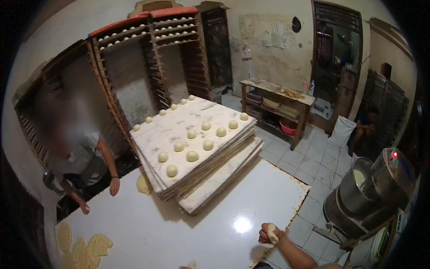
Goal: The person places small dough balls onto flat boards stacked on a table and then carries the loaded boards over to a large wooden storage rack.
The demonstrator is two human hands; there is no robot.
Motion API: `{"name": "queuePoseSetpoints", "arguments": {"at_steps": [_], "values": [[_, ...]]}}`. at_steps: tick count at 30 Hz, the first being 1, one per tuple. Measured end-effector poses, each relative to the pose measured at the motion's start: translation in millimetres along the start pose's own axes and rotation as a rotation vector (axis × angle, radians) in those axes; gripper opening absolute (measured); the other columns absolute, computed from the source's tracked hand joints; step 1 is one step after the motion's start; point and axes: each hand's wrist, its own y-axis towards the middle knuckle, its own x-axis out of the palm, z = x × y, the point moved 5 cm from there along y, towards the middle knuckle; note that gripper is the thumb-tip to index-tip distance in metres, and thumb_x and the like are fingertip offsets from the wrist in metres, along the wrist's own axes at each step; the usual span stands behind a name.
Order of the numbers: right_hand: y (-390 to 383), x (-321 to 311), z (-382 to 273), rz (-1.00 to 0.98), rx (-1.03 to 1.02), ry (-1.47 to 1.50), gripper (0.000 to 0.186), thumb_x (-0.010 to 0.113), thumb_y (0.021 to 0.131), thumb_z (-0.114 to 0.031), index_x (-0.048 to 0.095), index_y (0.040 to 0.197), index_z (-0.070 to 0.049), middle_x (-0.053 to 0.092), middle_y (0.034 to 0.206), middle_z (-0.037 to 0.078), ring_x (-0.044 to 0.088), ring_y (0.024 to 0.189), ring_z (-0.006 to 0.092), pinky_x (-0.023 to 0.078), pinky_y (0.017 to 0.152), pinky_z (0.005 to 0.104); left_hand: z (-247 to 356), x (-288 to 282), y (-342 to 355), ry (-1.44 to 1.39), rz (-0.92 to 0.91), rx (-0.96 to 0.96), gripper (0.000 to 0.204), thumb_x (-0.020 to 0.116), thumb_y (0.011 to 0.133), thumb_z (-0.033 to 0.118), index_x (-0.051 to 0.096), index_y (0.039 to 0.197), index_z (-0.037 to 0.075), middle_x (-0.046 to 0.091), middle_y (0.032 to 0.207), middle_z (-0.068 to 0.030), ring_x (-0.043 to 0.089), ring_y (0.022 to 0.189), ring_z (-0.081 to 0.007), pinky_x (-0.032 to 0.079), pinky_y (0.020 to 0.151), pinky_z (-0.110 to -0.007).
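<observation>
My right hand (pixel 268 234) is closed round a pale lump of dough (pixel 272 233) above the white tabletop (pixel 268 188), near its right edge. My left hand (pixel 183 267) barely shows at the bottom edge beside a bit of dough (pixel 191 265); its fingers are mostly hidden. A stack of floured boards (pixel 215 112) stands on the table, with several round dough balls (pixel 192 156) on top. A larger dough lump (pixel 143 184) sits by its left side. Cut flat dough pieces (pixel 80 253) lie at the table's lower left.
A co-worker (pixel 85 161) stands at the table's left side; another person (pixel 365 127) sits by the right wall. Wooden racks (pixel 148 29) with dough balls, a side bench (pixel 277 92), a red basin (pixel 288 127), a white sack (pixel 340 132) and a steel mixer (pixel 340 206) surround the table.
</observation>
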Motion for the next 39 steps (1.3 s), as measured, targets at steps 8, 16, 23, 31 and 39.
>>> {"name": "queuePoseSetpoints", "arguments": {"at_steps": [8,16,23,31,39], "values": [[-6,-115,6,0.952,-0.099,-1.376,0.029,0.063,0.074,-0.016,0.060,0.100,-0.005,0.056,0.106,0.018,0.049,0.105,0.0328,0.039,0.090,0.0435,-36,23,38,0.969,0.618,0.527,0.011,0.053,0.078,0.005,0.058,0.069,0.002,0.056,0.074,-0.0156,0.051,0.069,-0.0227,0.043,0.062,-0.037],[25,-161,-12,0.736,-0.433,-1.880,0.008,0.061,0.072,-0.009,0.060,0.076,-0.003,0.058,0.081,0.012,0.053,0.078,0.0303,0.040,0.075,0.0445,-18,21,58,0.978,0.731,0.540,0.013,0.057,0.079,0.012,0.059,0.075,-0.001,0.058,0.082,-0.0168,0.051,0.077,-0.0280,0.041,0.073,-0.041],[-26,-155,9,0.274,-0.228,-1.743,0.009,0.064,0.072,-0.011,0.061,0.078,-0.005,0.060,0.086,0.011,0.055,0.081,0.0290,0.043,0.076,0.0423,-125,-18,38,1.598,0.105,0.015,0.015,0.055,0.080,0.016,0.059,0.081,0.002,0.056,0.087,-0.0105,0.051,0.076,-0.0248,0.044,0.068,-0.046],[17,-124,24,0.720,-0.180,-1.711,0.004,0.059,0.068,-0.005,0.058,0.070,-0.002,0.056,0.070,0.015,0.054,0.075,0.0318,0.043,0.069,0.0416,-66,65,25,1.599,0.426,0.522,0.018,0.043,0.087,0.013,0.057,0.090,0.002,0.059,0.093,-0.0119,0.051,0.092,-0.0275,0.040,0.086,-0.038],[24,-169,12,1.019,-0.201,-1.633,0.007,0.057,0.072,-0.005,0.057,0.066,-0.001,0.057,0.074,0.015,0.052,0.078,0.0338,0.042,0.071,0.0435,-49,30,56,1.160,0.789,0.429,0.018,0.037,0.091,0.013,0.053,0.093,0.004,0.056,0.085,-0.0052,0.050,0.084,-0.0192,0.045,0.086,-0.035]]}}
